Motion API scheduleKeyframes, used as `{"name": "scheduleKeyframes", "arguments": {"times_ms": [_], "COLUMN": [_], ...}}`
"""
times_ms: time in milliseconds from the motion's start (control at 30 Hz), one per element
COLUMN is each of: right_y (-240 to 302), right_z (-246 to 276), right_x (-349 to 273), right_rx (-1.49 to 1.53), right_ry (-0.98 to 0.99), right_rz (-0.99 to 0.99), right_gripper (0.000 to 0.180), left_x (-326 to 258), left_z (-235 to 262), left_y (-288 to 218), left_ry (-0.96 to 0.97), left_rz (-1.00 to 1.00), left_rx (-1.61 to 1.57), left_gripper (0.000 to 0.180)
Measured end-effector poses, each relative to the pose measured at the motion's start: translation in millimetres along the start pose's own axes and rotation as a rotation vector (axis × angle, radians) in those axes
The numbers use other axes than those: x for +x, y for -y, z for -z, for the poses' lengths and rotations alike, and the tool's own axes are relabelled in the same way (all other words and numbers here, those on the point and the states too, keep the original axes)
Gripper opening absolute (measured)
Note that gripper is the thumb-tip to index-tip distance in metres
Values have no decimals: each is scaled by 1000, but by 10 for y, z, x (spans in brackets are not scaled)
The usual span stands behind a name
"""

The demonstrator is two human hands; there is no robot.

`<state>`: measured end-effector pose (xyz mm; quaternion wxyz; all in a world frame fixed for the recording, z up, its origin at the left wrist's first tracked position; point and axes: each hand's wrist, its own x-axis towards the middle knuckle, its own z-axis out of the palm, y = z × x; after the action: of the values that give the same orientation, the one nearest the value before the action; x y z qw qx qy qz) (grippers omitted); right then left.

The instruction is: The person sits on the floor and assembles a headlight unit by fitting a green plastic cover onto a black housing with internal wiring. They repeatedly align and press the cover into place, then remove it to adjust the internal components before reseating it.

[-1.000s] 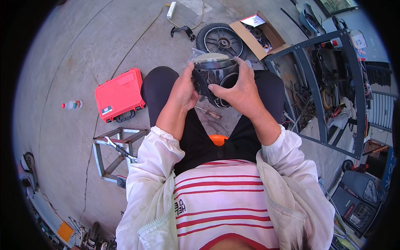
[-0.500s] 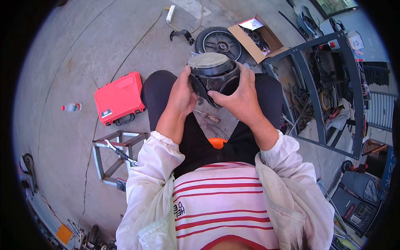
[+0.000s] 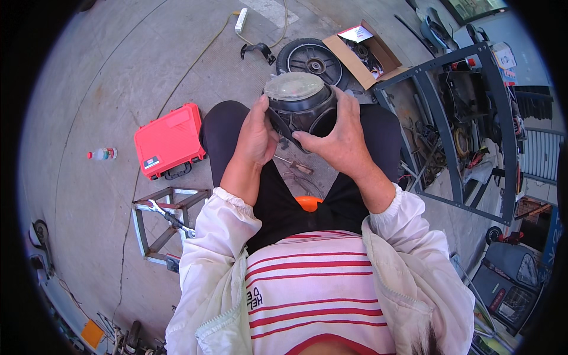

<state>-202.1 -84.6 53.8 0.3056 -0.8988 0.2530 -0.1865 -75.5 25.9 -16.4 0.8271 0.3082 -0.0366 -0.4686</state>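
Above my knees I hold a scooter headlight [image 3: 296, 86] with a dusty, clouded oval lens facing up and a black plastic housing below. My left hand [image 3: 258, 135] grips the housing's left side, thumb side up. On the other side, my right hand [image 3: 338, 135] curls round the housing, its thumb pressed on the near face. Most fingertips are hidden behind the part. On the floor between my legs lies a screwdriver [image 3: 302, 167], with thin wires near it.
A red hard case [image 3: 170, 140], a plastic bottle [image 3: 102, 154] and a metal frame stool [image 3: 158, 239] with wrenches on it are at left. Ahead lie a wheel [image 3: 302, 59] and an open cardboard box [image 3: 349, 60]. A grey metal rack [image 3: 427, 109] with parts stands close at right.
The headlight has tilted slightly and shifted a little left, so its lens shows somewhat more. Both hands keep their hold.
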Motion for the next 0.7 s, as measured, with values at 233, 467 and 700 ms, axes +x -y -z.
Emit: {"name": "scheduleKeyframes", "arguments": {"times_ms": [233,467,700], "right_y": [15,8,14], "right_z": [38,29,48], "right_x": [24,28,-16], "right_rx": [23,23,-14], "right_ry": [23,18,70], "right_rz": [16,14,-28], "right_gripper": [102,103,97], "left_x": [-25,-29,-39], "left_z": [-13,-72,-47], "left_y": [-20,-59,12], "left_ry": [42,77,33], "left_rz": [11,13,77], "left_rx": [19,57,136], "left_gripper": [50,51,60]}}
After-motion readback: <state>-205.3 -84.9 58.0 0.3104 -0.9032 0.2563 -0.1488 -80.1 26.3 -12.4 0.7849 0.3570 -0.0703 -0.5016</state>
